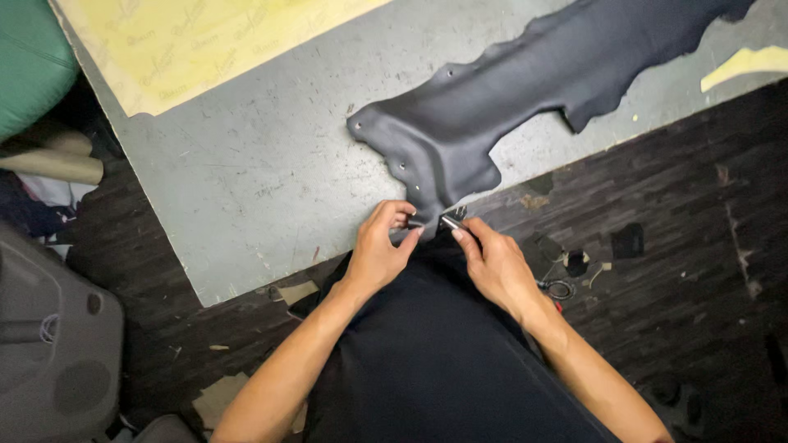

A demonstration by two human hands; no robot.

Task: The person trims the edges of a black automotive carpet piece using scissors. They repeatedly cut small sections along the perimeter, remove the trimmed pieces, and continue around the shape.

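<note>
At the near edge of the grey table [246,189], our left hand [379,250] pinches the limp black leather [484,107] corner, likely best held there, while our right hand [492,262] grips a small metal tool [451,221].

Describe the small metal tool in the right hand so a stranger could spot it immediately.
Start at the grey table and follow the long dark leather piece down to its corner at the near table edge. There both hands meet; the right hand pinches a short silvery metal tool against the leather. It is the only shiny thing there.
</note>
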